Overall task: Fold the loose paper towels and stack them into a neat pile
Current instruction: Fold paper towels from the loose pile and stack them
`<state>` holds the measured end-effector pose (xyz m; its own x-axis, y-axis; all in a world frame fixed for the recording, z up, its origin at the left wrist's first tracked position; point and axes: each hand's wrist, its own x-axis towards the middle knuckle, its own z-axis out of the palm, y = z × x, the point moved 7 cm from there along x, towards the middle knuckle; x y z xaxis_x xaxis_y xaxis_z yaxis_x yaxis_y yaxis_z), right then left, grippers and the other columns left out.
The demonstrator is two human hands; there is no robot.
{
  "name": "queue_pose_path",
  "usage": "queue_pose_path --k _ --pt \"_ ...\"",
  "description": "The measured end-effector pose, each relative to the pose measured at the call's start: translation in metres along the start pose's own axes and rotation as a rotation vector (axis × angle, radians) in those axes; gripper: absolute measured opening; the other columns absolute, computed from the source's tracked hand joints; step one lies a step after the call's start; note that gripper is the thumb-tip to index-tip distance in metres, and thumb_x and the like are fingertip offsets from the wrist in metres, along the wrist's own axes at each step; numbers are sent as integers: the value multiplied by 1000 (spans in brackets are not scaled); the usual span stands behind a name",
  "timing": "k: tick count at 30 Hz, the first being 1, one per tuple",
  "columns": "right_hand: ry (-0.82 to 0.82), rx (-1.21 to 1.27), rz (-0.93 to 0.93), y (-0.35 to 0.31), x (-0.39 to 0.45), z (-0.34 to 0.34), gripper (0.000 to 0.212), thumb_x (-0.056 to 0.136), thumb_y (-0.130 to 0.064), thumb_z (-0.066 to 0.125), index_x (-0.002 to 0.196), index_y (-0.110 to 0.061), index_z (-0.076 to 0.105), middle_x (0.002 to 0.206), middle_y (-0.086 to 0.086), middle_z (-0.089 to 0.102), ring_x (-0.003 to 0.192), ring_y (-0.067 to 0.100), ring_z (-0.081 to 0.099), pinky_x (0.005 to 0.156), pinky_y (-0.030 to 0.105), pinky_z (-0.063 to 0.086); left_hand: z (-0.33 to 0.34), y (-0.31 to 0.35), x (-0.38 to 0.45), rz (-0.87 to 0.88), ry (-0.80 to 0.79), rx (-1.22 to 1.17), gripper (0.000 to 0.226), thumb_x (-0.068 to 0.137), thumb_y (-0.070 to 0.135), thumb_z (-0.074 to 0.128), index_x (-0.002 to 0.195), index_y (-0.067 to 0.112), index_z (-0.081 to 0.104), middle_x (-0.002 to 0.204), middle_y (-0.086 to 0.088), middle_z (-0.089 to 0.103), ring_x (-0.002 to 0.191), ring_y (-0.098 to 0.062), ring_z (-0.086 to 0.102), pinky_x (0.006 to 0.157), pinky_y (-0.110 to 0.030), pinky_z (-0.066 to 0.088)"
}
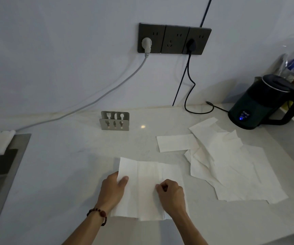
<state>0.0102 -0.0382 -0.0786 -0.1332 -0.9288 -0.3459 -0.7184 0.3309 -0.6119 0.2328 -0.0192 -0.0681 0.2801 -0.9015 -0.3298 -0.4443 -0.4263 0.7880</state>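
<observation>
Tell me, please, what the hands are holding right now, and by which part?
The left hand grips the paper towel by its left edge; the right hand pinches a crease near its middle.

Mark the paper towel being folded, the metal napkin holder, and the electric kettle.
paper towel (146,190), head view, bare middle panel between the hands.
metal napkin holder (114,125), head view, front plate with cutlery cutouts.
electric kettle (259,105), head view, dark body.
</observation>
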Motion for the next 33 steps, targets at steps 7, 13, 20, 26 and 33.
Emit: queue_pose_path --k 7,13,20,26,33 --pt "13 -26 8 2 2 -1 21 90 -32 59 75 -17 62 68 -6 64 64 12 61 59 25 50 6 -6 1 -10 -12 10 22 98 25 53 110 13 66 98 4 68 86 -12 63 64 -13 42" --pt "18 -34 18 4 2 0 20 88 -31 57 75 -17 61 67 -6 64 64 12 61 60 27 52 7 -10 0 -25 33 36 13 96 26 54 104 20 63 97 5 69 88 -15 65 71 -24 50" --pt "16 -27 37 8 0 1 17 87 -29 55 75 -17 60 68 -4 63 64 13 59 57 25 47 7 12 -11 294 261 468 56 90 33 57 138 9 43 137 -11 51 126 -29 48 94 -43 50" --pt "21 -55 13 6 0 1 17 90 -33 55 81 -20 62 75 -6 65 68 12 61 67 29 56 69 29 -33 708 -137 855 52 90 43 38 136 22 49 143 1 52 138 -23 41 113 -43 36" --pt "23 -76 6 10 1 -2 14 91 -36 57 90 -23 62 82 -9 64 75 10 61 72 28 56 87 17 -37 662 -346 987 59 92 51 35 146 26 35 157 3 28 146 -20 16 116 -51 19"
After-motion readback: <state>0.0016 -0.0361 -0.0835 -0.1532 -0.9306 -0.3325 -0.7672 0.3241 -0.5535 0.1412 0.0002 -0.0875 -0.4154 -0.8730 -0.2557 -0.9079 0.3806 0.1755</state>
